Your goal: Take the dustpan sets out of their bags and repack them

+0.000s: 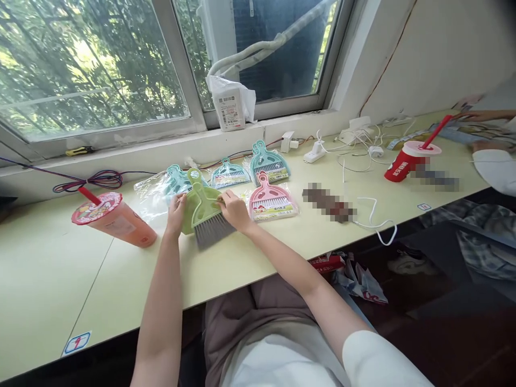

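Just above the table, a green hand brush [206,204] with grey bristles lies against a green dustpan [187,219], their handles overlapping at the top. My left hand [176,214] is closed on the dustpan's left edge. On the other side, my right hand [235,210] pinches the brush by its right edge; the fingertips are partly hidden. Beyond them lie a teal brush and dustpan set [172,180], a light blue set [229,174] and another teal set [269,164], all in clear wrapping. A packaged pink set [264,196] is right of my right hand.
A tall pink drink cup [121,220] with a red straw stands at left, and a red cup [409,161] at far right. White chargers and cables [358,134] run along the wall. Another person's hand [484,115] is at the right edge. A boxed package [231,107] sits on the sill.
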`<act>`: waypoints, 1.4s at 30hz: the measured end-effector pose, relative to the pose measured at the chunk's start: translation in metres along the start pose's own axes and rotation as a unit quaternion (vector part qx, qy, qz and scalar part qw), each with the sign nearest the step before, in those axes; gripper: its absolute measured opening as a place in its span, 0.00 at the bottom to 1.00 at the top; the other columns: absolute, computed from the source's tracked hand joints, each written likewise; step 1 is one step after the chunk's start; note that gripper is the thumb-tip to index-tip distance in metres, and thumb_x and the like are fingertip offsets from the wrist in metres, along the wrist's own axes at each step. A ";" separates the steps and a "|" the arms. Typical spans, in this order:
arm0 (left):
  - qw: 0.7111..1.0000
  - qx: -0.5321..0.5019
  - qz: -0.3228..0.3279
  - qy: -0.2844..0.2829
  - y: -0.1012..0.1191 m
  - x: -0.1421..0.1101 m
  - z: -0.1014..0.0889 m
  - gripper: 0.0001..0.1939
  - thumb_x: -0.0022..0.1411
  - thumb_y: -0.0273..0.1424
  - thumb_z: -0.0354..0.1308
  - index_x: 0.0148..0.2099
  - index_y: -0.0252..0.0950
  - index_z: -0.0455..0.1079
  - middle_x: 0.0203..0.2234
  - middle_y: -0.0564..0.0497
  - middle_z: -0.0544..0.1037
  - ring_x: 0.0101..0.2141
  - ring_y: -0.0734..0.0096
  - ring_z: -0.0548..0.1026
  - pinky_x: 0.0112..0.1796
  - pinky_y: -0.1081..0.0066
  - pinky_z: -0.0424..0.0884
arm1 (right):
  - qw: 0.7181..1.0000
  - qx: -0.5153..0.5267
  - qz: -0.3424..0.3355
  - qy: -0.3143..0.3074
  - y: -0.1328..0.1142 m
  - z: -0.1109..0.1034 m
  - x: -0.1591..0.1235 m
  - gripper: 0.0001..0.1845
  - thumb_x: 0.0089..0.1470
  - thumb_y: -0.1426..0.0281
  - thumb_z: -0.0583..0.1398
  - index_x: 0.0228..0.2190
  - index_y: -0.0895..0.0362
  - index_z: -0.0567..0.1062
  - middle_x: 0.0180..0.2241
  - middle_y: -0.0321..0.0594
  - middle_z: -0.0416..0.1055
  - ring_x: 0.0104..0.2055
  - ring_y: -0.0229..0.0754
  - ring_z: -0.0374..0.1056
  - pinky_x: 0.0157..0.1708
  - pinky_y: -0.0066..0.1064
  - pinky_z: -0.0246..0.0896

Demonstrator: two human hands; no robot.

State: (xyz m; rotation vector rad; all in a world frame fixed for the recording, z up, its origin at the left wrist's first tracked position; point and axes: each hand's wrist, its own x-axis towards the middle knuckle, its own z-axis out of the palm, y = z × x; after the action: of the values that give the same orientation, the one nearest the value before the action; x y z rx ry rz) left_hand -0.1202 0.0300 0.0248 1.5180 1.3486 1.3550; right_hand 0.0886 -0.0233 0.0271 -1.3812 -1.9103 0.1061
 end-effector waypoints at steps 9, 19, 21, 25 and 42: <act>0.991 0.030 0.035 -0.127 0.016 -0.014 0.023 0.27 0.46 0.47 0.68 0.45 0.35 0.76 0.34 0.47 0.79 0.37 0.59 0.75 0.36 0.69 0.70 | 0.996 -0.015 0.091 0.001 -0.003 -0.021 0.002 0.13 0.63 0.68 0.55 0.48 0.56 0.70 0.50 0.48 0.67 0.51 0.46 0.66 0.47 0.33 0.60; 0.993 -0.016 0.033 -0.109 0.012 -0.015 0.021 0.23 0.54 0.48 0.62 0.43 0.35 0.77 0.34 0.48 0.79 0.37 0.64 0.74 0.37 0.71 0.68 | 0.949 0.259 0.172 -0.040 0.018 0.000 0.012 0.14 0.60 0.65 0.58 0.43 0.57 0.78 0.37 0.39 0.77 0.40 0.42 0.71 0.41 0.29 0.62; 0.994 -0.029 0.014 -0.106 0.011 -0.016 0.022 0.22 0.52 0.48 0.64 0.39 0.34 0.78 0.31 0.49 0.78 0.34 0.65 0.75 0.35 0.71 0.68 | 0.938 0.286 0.195 -0.016 0.021 0.006 0.012 0.12 0.57 0.66 0.61 0.40 0.57 0.80 0.35 0.37 0.78 0.38 0.40 0.70 0.40 0.28 0.61; 0.994 -0.053 -0.013 -0.093 0.010 -0.017 0.023 0.21 0.48 0.47 0.67 0.36 0.33 0.79 0.27 0.49 0.78 0.31 0.64 0.75 0.32 0.69 0.68 | 0.927 0.302 0.223 0.006 0.021 0.013 0.010 0.11 0.53 0.65 0.63 0.36 0.56 0.81 0.30 0.35 0.77 0.34 0.39 0.69 0.37 0.27 0.61; 0.987 -0.011 -0.105 -0.121 0.007 -0.016 0.003 0.27 0.46 0.48 0.69 0.42 0.33 0.78 0.36 0.42 0.81 0.38 0.56 0.78 0.37 0.65 0.73 | 0.788 0.561 0.245 -0.064 0.023 0.018 0.011 0.23 0.56 0.53 0.60 0.42 0.59 0.79 0.40 0.45 0.79 0.44 0.42 0.73 0.49 0.36 0.64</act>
State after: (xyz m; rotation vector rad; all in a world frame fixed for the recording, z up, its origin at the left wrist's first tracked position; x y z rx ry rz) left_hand -0.1146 0.0136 0.0273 1.4303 1.2936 1.0164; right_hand 0.0945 0.0016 0.0092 -0.9331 -1.0867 1.3773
